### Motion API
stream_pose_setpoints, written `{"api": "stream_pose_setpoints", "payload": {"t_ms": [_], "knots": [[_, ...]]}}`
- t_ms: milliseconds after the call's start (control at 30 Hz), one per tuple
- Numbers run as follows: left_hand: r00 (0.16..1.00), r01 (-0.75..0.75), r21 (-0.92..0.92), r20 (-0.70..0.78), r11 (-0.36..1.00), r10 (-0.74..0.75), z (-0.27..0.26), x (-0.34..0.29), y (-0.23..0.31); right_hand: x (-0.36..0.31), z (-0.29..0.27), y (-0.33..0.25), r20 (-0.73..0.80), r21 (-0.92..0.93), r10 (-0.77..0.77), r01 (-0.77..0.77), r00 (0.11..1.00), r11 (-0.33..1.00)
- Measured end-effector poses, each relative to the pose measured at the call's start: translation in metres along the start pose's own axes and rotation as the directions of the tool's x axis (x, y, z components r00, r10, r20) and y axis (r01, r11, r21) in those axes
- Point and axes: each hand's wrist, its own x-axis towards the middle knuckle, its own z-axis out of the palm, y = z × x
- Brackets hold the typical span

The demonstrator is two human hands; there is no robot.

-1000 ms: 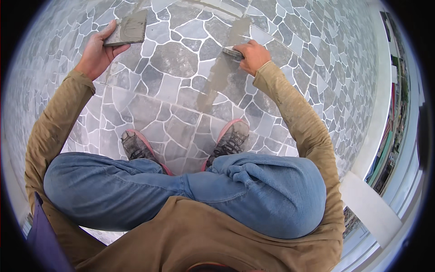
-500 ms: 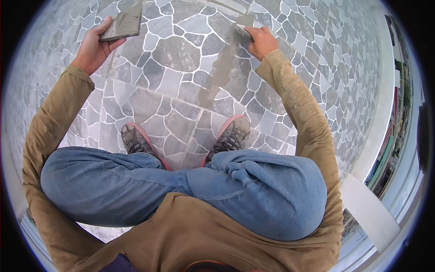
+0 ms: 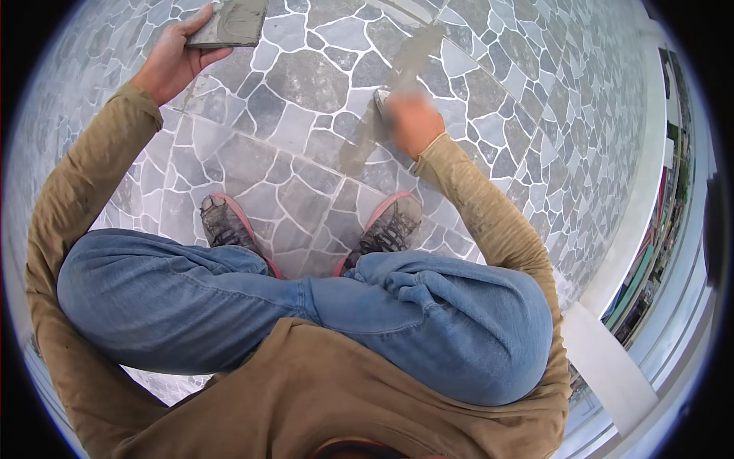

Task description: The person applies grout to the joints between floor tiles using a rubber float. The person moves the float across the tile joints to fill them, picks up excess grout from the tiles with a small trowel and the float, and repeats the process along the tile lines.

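My left hand (image 3: 170, 65) grips the near left edge of a flat square slab (image 3: 222, 44), thumb on top and fingers below. Wet grey mortar (image 3: 241, 20) is smeared over the slab. My right hand (image 3: 417, 126), blurred by motion, is closed round a small flat light-coloured scraper (image 3: 380, 98); most of the tool is hidden behind the fingers. The scraper rests on a band of grey mortar (image 3: 417, 52) spread along a joint in the stone-patterned tile floor (image 3: 310, 80). This band runs from the far side toward my feet.
My shoes (image 3: 386, 222) stand on the tiles nearer than the mortar band, below my bent knees. A white raised edge (image 3: 638, 222) borders the floor on the right, with a white post (image 3: 608, 367) beside it. Beyond that edge lies a drop to things outside.
The right hand has drawn the scraper nearer and slightly left along the mortar band. My left hand and its slab have shifted a little farther away and to the right.
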Motion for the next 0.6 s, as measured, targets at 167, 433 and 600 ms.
{"api": "stream_pose_setpoints", "payload": {"t_ms": [167, 433, 600], "knots": [[0.999, 0.010, -0.008, 0.036, 1.000, -0.010, 0.007, 0.003, 0.001, 0.052, -0.041, 0.056, -0.089, 0.001, 0.146, -0.146, 0.985, 0.989], [0.998, -0.021, 0.037, 0.055, 0.999, 0.019, 0.018, -0.011, 0.004, 0.036, 0.011, 0.083, -0.199, -0.157, -0.130, 0.100, 0.971, 0.982], [1.000, -0.014, 0.043, 0.027, 0.999, 0.013, 0.003, -0.016, 0.007, -0.019, 0.013, 0.045, -0.058, -0.060, -0.110, 0.106, 0.992, 0.993]]}}
